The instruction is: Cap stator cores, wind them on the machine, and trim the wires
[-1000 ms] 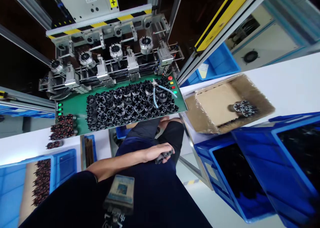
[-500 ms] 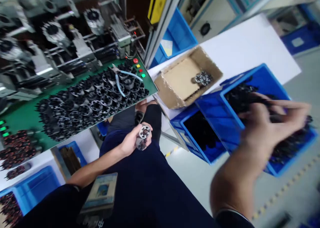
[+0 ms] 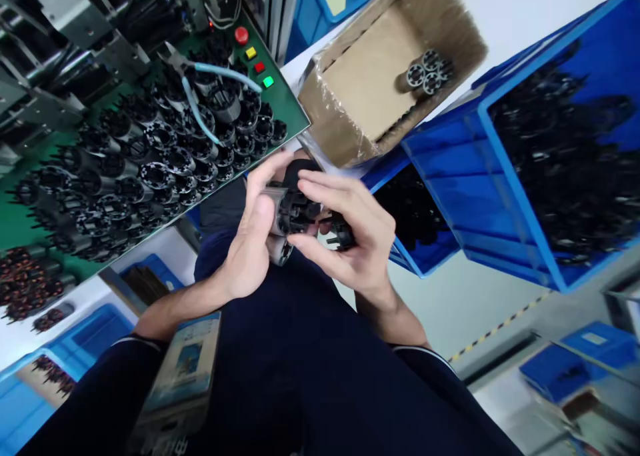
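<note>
In front of my body, my left hand [image 3: 247, 256] is wrapped round metal motor stator cores [image 3: 279, 249], at least two of them. From the right, my right hand [image 3: 357, 233] grips a black plastic stator insulator [image 3: 299, 208] against the end of one core. Whether the insulator is fully seated I cannot tell. Another black plastic piece [image 3: 343, 235] with pins sits in the palm of my right hand, partly covered by the fingers. Rows of stator cores with black insulators [image 3: 165, 169] stand on the green worktop [image 3: 293, 106] close to my left hand.
Blue-handled cutters [image 3: 195, 103] lie over the rows. A cardboard box [image 3: 367, 83] holds several bare cores. Right of it, a tilted blue bin [image 3: 525, 203] and a lower bin [image 3: 407, 259] contain black parts. Copper-wound stators [image 3: 30, 276] sit at left; machinery [image 3: 85, 29] stands behind.
My right hand has come from the blue bin back to my left hand, bringing black plastic pieces. My left hand has risen slightly. The camera view has moved closer to the worktop.
</note>
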A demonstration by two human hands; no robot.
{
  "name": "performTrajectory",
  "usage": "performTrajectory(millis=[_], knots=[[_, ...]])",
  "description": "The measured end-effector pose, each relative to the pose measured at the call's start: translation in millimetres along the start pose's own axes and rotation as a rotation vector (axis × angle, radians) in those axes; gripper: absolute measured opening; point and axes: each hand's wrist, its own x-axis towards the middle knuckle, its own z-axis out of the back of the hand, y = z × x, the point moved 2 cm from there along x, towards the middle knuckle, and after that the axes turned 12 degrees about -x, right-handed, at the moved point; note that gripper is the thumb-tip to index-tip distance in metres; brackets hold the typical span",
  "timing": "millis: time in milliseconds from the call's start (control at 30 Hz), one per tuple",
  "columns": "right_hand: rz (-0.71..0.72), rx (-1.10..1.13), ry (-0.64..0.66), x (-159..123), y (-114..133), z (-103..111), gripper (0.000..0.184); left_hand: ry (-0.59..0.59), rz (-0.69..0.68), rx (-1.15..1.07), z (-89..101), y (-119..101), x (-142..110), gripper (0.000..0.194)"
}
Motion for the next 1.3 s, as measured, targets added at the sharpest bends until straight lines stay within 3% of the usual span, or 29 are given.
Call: performTrajectory(millis=[200,400,600,700,767,800,833,900,967,1067,1167,1300], knots=[[-0.022,0.037,0.022,2,8,0,0.063,0.062,0.034,0.084,4.2,-7,0,0.052],[-0.029,0.035,0.057,-2,2,3,0.058,0.025,0.065,0.165,6.7,-14,2,0.063],[-0.02,0.019,0.007,-4,-1,-2,0.056,-0.008,0.136,0.129,3.6,-10,1,0.06],[-0.034,-0.006,0.009,-5,-3,-3,0.056,0.035,0.135,0.108,4.1,-2,4,0.055],[-0.091,0.014,0.01,-6,-7,-1,0.037,0.01,0.149,0.029,4.9,5,11,0.049],[-0.133,0.04,-0.03,-7,-10,1,0.022,-0.006,0.174,-0.036,4.5,9,15,0.048],[-0.177,0.08,-0.105,-7,-12,3,0.02,-0.027,0.205,-0.106,3.6,11,19,0.046],[-0.269,0.161,-0.274,-8,-14,4,0.047,-0.071,0.26,-0.218,0.0,14,27,0.045],[-0.306,0.187,-0.35,-7,-11,-1,0.053,-0.106,0.264,-0.253,-5.2,14,32,0.042],[-0.306,0.128,-0.318,-8,-2,-20,0.04,-0.179,0.216,-0.256,-13.9,12,36,0.038],[-0.234,0.178,-0.321,-17,1,-39,0.028,-0.278,0.124,-0.253,-20.7,10,34,0.031],[-0.129,0.134,-0.267,-32,-2,-53,0.028,-0.324,0.04,-0.273,-25.7,0,31,0.027]])
